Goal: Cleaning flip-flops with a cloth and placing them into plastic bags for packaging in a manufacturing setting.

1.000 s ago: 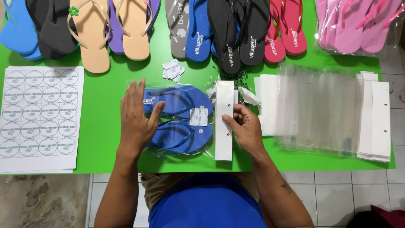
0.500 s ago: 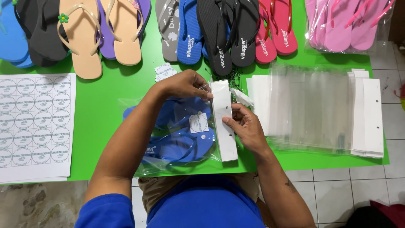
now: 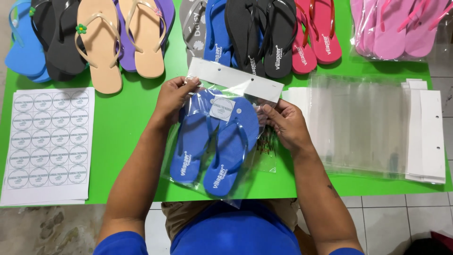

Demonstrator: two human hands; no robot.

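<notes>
Both hands pinch the clear bag [image 3: 222,156] of blue flip-flops [image 3: 214,141] above the green tabletop [image 3: 127,118] — left hand [image 3: 172,101] and right hand [image 3: 285,123] each gripping near the white header card [image 3: 236,80]. Slick plastic could slip, or the round sticker [image 3: 222,109] might crease.

Left hand [image 3: 172,97] and right hand [image 3: 285,123] hold a clear bag [image 3: 255,160] with a white header strip [image 3: 234,81] by its two upper corners, above the green table [image 3: 127,127]; inside is a pair of blue flip-flops [image 3: 214,141], a round sticker [image 3: 222,109] on the bag front. Sticker sheet [image 3: 47,144] lies left, stack of empty clear bags [image 3: 373,127] right. Rows of flip-flops along the far edge: tan pair [image 3: 122,40], black pair [image 3: 266,33], pink ones [image 3: 396,26].
</notes>
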